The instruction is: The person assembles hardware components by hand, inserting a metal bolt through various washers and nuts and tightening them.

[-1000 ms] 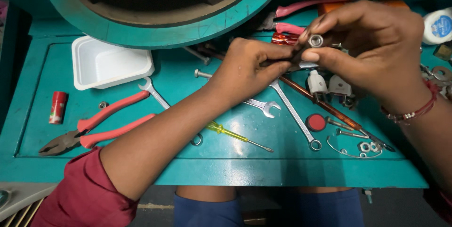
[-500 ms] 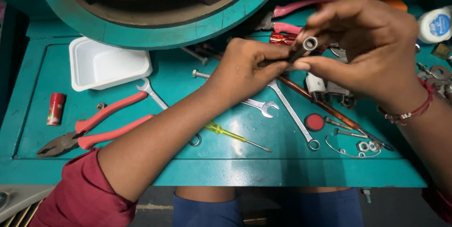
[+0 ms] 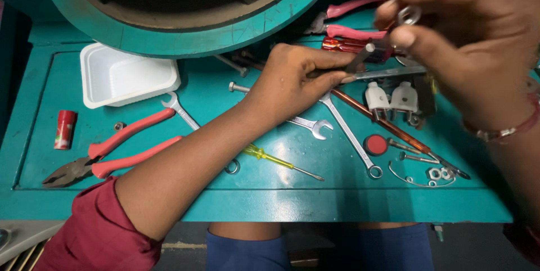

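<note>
Left hand [image 3: 292,82], fingers curled shut, grips a short dark metal rod [image 3: 360,57] whose free end points up-right over the teal painted metal bench [image 3: 270,198]. Right hand [image 3: 472,40], blurred, raised apart from the rod; thumb and forefinger pinch a small shiny metal ring nut [image 3: 409,15]. Two white plastic plugs [image 3: 391,98] lie below.

Your left hand [image 3: 292,82] is curled closed, fingers pinched toward the thumb. Your right hand [image 3: 478,40] is raised, blurred, thumb meeting forefinger.

Even bright light — right hand [image 3: 478,40] motion-blurred (rest sharp).
</note>
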